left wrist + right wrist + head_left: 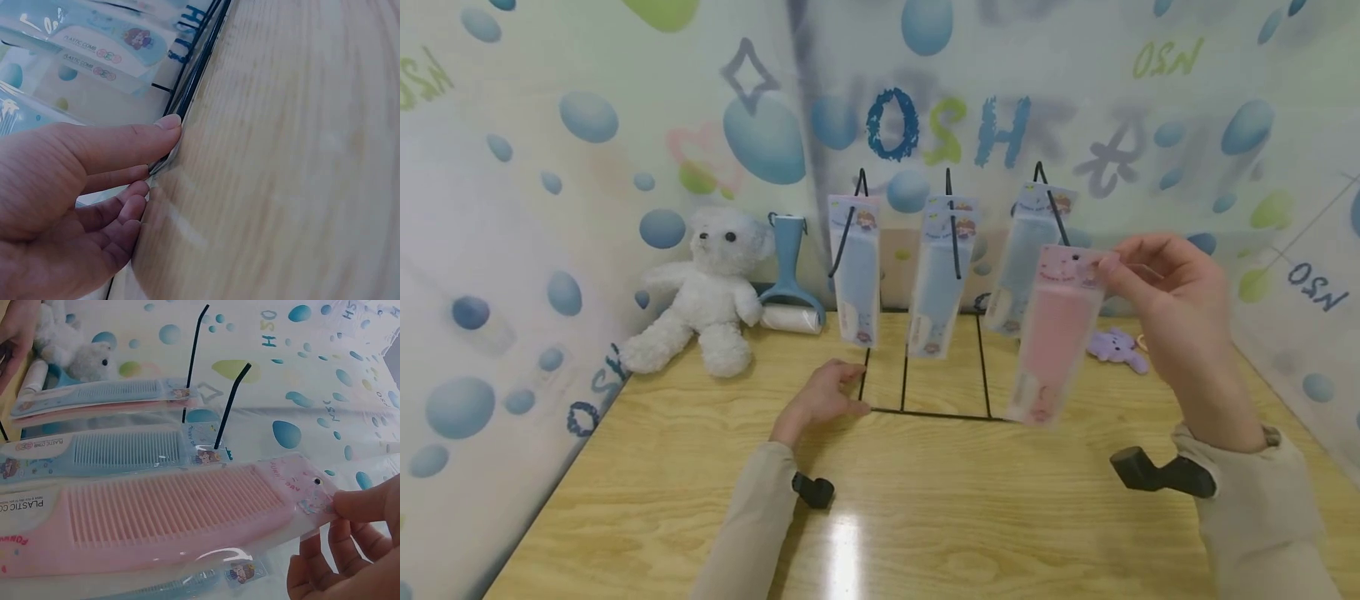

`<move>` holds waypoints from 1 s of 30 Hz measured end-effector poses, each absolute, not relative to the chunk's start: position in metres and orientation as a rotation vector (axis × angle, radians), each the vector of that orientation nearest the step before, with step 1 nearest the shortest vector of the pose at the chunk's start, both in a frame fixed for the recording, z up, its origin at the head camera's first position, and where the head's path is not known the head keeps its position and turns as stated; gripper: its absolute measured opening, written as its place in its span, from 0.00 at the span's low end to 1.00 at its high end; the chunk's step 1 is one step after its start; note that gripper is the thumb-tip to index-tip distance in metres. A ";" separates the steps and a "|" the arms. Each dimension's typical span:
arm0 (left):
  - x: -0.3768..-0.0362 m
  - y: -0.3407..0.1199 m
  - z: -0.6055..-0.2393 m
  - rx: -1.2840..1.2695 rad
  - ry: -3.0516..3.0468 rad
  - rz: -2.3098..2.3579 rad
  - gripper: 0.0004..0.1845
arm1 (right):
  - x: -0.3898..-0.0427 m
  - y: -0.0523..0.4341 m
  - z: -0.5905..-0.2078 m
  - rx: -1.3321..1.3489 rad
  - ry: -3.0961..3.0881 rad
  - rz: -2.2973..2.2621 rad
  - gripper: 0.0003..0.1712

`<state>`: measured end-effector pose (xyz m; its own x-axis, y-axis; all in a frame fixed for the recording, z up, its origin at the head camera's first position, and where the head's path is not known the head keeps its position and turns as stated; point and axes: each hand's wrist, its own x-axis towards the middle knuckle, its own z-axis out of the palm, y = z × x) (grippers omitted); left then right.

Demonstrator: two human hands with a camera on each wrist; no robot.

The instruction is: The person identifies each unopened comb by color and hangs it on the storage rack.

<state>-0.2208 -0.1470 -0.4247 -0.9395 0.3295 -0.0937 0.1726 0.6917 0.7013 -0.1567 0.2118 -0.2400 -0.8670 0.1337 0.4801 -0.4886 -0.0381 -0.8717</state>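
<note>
A pink comb (169, 506) in a clear packet hangs from my right hand (1187, 308), which pinches the packet's top corner between thumb and fingers. Its punched hole shows beside the thumb. Behind it stands a black wire display rack (947, 415), with packets of blue combs (856, 267) on its left, middle (942, 287) and right (1026, 258) hooks. Some pink shows behind the left packet in the right wrist view. My left hand (823, 396) pinches the rack's base at the front left corner, thumb on the wire (200, 62).
A white teddy bear (715, 292) sits at the back left beside a blue-handled lint roller (790, 275). A small purple plush toy (1116, 346) lies at the right behind my right hand. Printed cloth walls (625, 167) enclose the wooden table (962, 517).
</note>
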 end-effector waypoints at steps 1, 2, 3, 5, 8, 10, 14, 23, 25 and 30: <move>-0.221 -0.147 -0.424 0.406 2.688 1.087 0.36 | -0.158 0.212 -0.240 0.383 -1.802 1.970 0.02; -0.221 -0.147 -0.424 0.408 2.688 1.090 0.36 | -0.159 0.211 -0.239 0.402 -1.777 1.994 0.02; -0.221 -0.148 -0.424 0.408 2.687 1.092 0.36 | -0.159 0.211 -0.239 0.416 -1.764 2.012 0.03; -0.221 -0.148 -0.424 0.406 2.680 1.095 0.36 | -0.161 0.211 -0.239 0.422 -1.766 2.013 0.03; -0.221 -0.148 -0.423 0.408 2.678 1.090 0.36 | -0.164 0.212 -0.238 0.377 -1.832 1.963 0.04; -0.221 -0.148 -0.423 0.409 2.678 1.090 0.36 | -0.168 0.213 -0.238 0.337 -1.884 1.921 0.05; -0.221 -0.148 -0.422 0.411 2.681 1.084 0.36 | -0.176 0.213 -0.239 0.297 -1.912 1.913 0.06; -0.222 -0.147 -0.425 0.391 2.676 1.091 0.36 | -0.197 0.213 -0.237 0.130 -2.086 1.798 0.05; -0.222 -0.146 -0.426 0.386 2.674 1.091 0.36 | -0.201 0.214 -0.237 0.113 -2.103 1.796 0.04; -0.222 -0.147 -0.427 0.378 2.678 1.089 0.36 | -0.211 0.216 -0.236 0.098 -2.122 1.809 0.02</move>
<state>-0.2221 -0.1469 -0.4270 -0.9413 0.3189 -0.1105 0.1512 0.6911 0.7068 -0.2105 0.2158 -0.2363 -0.9364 0.1716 0.3060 -0.2750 0.1825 -0.9440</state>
